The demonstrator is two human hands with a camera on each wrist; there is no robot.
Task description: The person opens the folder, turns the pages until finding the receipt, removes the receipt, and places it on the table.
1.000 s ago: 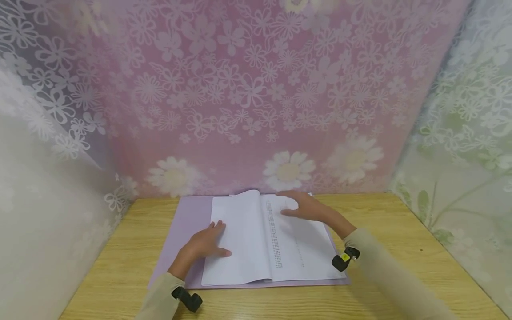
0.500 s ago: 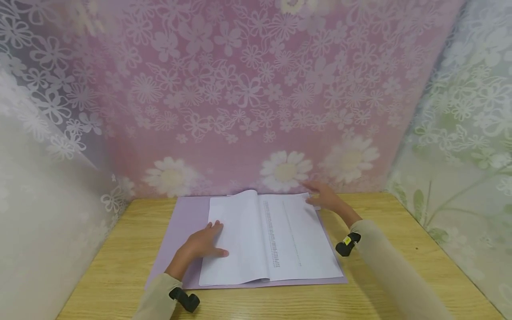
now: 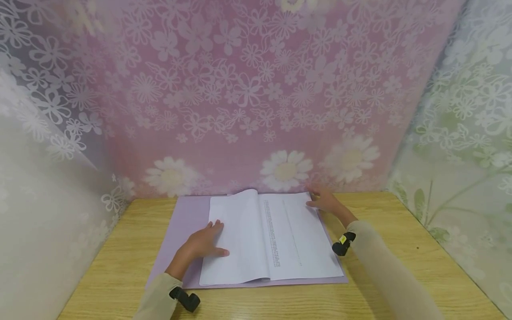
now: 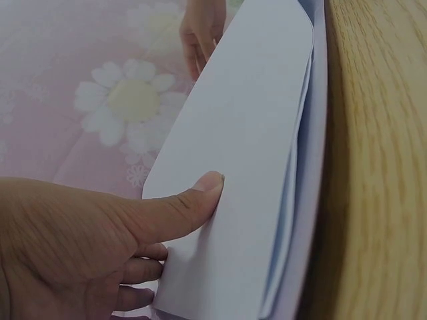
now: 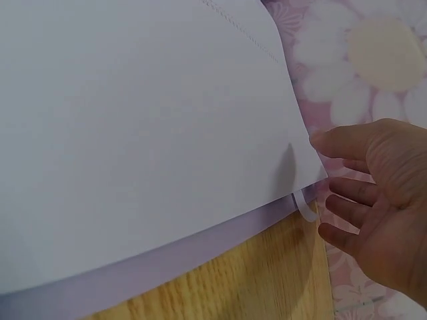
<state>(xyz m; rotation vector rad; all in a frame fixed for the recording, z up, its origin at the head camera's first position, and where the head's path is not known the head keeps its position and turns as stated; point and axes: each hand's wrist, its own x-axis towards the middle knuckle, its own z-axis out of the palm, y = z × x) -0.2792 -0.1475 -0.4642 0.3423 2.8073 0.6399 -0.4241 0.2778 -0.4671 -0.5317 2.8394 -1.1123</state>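
Observation:
A purple-covered folder [image 3: 194, 205] lies open with white sheets in it. My left hand [image 3: 204, 242] rests on the blank left page [image 3: 240, 240], fingers spread; in the left wrist view its thumb [image 4: 193, 203] lies along the paper. At the far right corner of the right page [image 3: 316, 249], which bears columns of small print, is my right hand [image 3: 326, 201]. In the right wrist view its thumb [image 5: 343, 141] is right at the page edge, the other fingers parted below it, the corner between them. A narrow white strip [image 5: 305, 207] sticks out under that corner.
The folder lies on a wood-grain table [image 3: 384, 249], its far edge close to a pink flowered wall covering [image 3: 208, 164]. Pale flowered coverings rise at the left [image 3: 44, 213] and right [image 3: 472, 195]. Each wrist wears a black camera mount.
My right hand has moved right, from above the right page to its far right corner, and then slightly closer around it. The left hand has stayed on the left page.

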